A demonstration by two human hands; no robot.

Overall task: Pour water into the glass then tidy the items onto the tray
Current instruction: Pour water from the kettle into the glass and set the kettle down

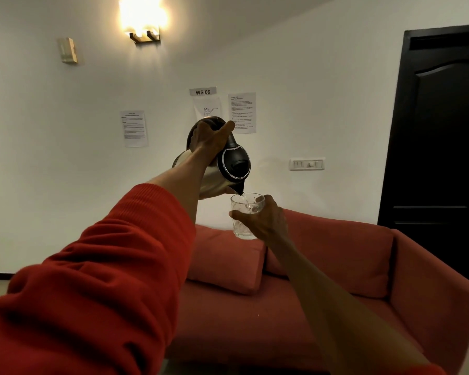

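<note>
Your left hand (210, 138) grips the tilted kettle (222, 169) by its handle, spout over the glass (245, 216) your right hand (266, 220) holds raised.

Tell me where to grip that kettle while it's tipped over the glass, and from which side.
Grip the kettle by its black handle, from above and behind, as the left hand does. The handle sits opposite the spout, so it stays uppermost while the spout tips down into the glass held by the right hand.

The left hand (210, 140) hides the kettle (228, 169) handle, the wall papers' (134, 128) print is illegibly small, and the door (441, 147) is cut off at the right edge.
</note>
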